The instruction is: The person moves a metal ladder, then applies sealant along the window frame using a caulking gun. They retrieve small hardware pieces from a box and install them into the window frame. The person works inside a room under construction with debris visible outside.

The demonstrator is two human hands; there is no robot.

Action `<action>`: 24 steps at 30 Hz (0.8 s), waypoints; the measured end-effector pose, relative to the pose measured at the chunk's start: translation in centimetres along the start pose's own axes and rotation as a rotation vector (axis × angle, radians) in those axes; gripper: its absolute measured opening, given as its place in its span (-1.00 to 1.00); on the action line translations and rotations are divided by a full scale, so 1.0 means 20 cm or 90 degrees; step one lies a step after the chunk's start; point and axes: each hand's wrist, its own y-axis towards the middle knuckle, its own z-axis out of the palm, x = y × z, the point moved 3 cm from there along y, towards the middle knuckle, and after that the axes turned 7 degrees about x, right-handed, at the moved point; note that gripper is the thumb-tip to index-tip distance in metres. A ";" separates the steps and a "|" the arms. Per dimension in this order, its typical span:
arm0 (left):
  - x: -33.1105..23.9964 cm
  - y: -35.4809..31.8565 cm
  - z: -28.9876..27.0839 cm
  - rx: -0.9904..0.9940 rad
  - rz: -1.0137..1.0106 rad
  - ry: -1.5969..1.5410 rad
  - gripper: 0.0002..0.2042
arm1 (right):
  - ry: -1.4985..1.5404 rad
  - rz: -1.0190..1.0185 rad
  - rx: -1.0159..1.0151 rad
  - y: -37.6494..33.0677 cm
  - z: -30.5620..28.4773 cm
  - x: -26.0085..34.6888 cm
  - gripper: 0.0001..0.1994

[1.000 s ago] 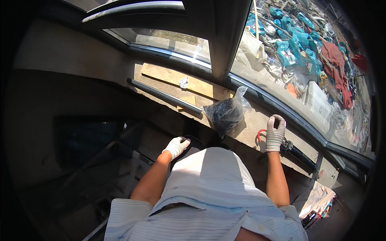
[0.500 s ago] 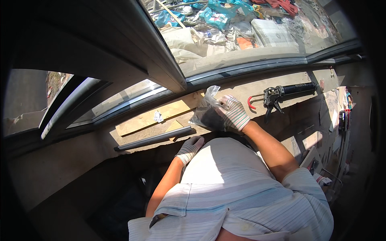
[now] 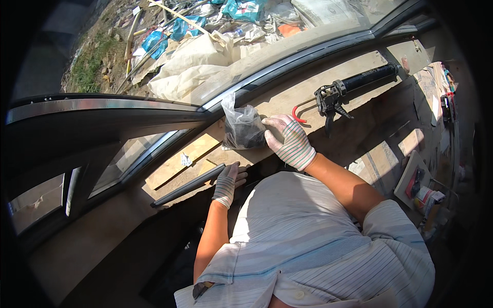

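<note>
A clear plastic bag (image 3: 243, 126) with dark contents stands on the window sill (image 3: 313, 95). At its right side is my right hand (image 3: 291, 142), in a striped glove with bare fingertips. Its fingers are curved and apart, the tips at or very near the bag. My left hand (image 3: 226, 186), gloved the same way, is at the near end of a long grey strip (image 3: 189, 185). The fingers of that hand are spread and hold nothing that I can see; whether they touch the strip I cannot tell. To the right lies a black caulking gun (image 3: 354, 88) with a red hook.
A wooden board (image 3: 177, 164) and a crumpled white scrap (image 3: 185, 160) lie left of the bag. The dark window frame (image 3: 287, 64) runs behind the sill, and an open sash (image 3: 102, 120) reaches in from the left. Rubbish lies outside. Several items (image 3: 423, 192) are at the lower right.
My right hand has let go of the bag, which now stands by itself. My left hand has moved toward the grey strip, its fingers spreading. The view has turned and shifted.
</note>
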 end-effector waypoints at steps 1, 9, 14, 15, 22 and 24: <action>0.04 0.00 -0.02 -0.044 -0.010 -0.032 -0.48 | -0.006 0.011 -0.011 -0.01 -0.04 -0.06 -0.75; 0.31 -0.13 0.15 -0.169 0.008 -0.043 -0.49 | -0.024 0.012 0.168 -0.08 -0.14 -0.33 -0.87; 0.34 -0.21 0.30 -0.138 0.013 0.010 -0.52 | 0.074 0.019 0.235 -0.02 -0.15 -0.30 -0.87; 0.32 -0.25 0.29 -0.159 0.011 0.014 -0.52 | 0.093 0.033 0.235 -0.02 -0.13 -0.28 -0.86; 0.26 -0.24 0.29 -0.110 0.035 0.112 -0.54 | 0.102 0.107 0.192 -0.11 -0.33 -0.26 -0.79; 0.23 -0.18 0.30 -0.078 0.044 0.155 -0.60 | 0.034 0.082 0.126 -0.21 -0.38 -0.34 -0.79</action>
